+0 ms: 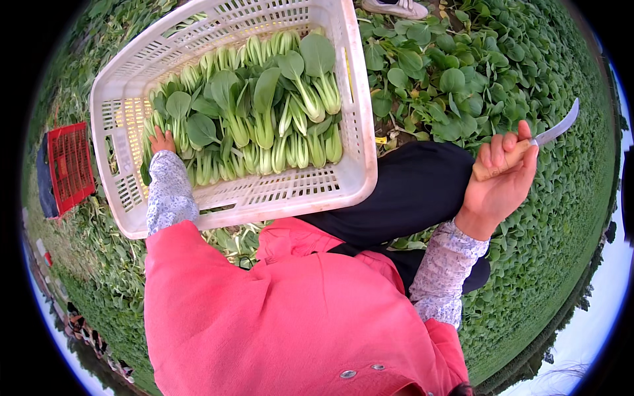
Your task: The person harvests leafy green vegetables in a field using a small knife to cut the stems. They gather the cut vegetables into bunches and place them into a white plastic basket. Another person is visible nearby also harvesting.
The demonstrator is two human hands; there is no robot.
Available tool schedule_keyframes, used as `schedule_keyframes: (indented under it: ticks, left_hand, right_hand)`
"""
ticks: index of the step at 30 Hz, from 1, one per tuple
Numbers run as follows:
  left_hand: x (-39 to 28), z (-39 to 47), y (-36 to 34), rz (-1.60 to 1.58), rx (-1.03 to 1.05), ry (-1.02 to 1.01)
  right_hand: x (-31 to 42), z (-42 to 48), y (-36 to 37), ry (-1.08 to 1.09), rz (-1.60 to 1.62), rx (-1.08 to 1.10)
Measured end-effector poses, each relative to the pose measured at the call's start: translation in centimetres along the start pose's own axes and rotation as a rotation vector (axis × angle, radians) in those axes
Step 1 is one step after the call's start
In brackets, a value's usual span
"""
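Note:
My left hand point(162, 140) reaches into the left end of a white slatted plastic crate point(297, 204). Its fingers touch heads of bok choy point(265, 123) lying there; whether they grip one is hidden. Packed side by side in rows, the heads show pale stems and dark green leaves, some leaves lying on top. On the right, out over the field, my right hand point(500, 173) holds a curved harvesting knife by its wooden handle point(502, 159). The knife's hooked steel blade point(559, 123) points up and to the right, apart from the crate and plants.
Growing leafy greens point(446, 99) cover the ground right of the crate. A red plastic crate point(74, 168) stands at the far left, with dark cloth point(46, 183) beside it. A shoe point(398, 8) shows at the top edge. My bent knee point(421, 183) is close to the crate's right corner.

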State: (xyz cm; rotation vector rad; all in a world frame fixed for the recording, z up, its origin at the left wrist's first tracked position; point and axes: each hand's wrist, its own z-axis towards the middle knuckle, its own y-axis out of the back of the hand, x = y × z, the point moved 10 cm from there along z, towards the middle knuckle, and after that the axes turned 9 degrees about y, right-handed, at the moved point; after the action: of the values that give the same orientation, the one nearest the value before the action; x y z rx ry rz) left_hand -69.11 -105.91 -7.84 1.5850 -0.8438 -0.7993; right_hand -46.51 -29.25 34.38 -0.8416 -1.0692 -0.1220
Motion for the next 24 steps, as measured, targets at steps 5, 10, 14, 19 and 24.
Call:
schedule_keyframes:
  ticks: [5,10,14,19,24]
  left_hand:
    - [5.9,5.9,4.3,0.184,0.012,-0.03]
    - [3.1,5.9,7.7,0.227,0.112,-0.091]
    - [-11.3,-7.3,9.0,-0.004,0.039,-0.087]
    - [-28.1,-20.1,21.3,-0.559,0.0,-0.688]
    - [-41.6,-38.7,27.5,-0.594,0.093,-1.259]
  right_hand:
    - [-0.1,-0.4,-0.6,0.008,0.109,-0.029]
    - [1.4,-1.2,0.9,0.038,0.114,-0.067]
    - [3.6,-2.2,3.2,0.099,-0.002,-0.087]
    - [6.6,-4.9,5.9,0.197,0.125,-0.175]
    - [11.0,-8.9,10.6,0.222,0.244,-0.225]
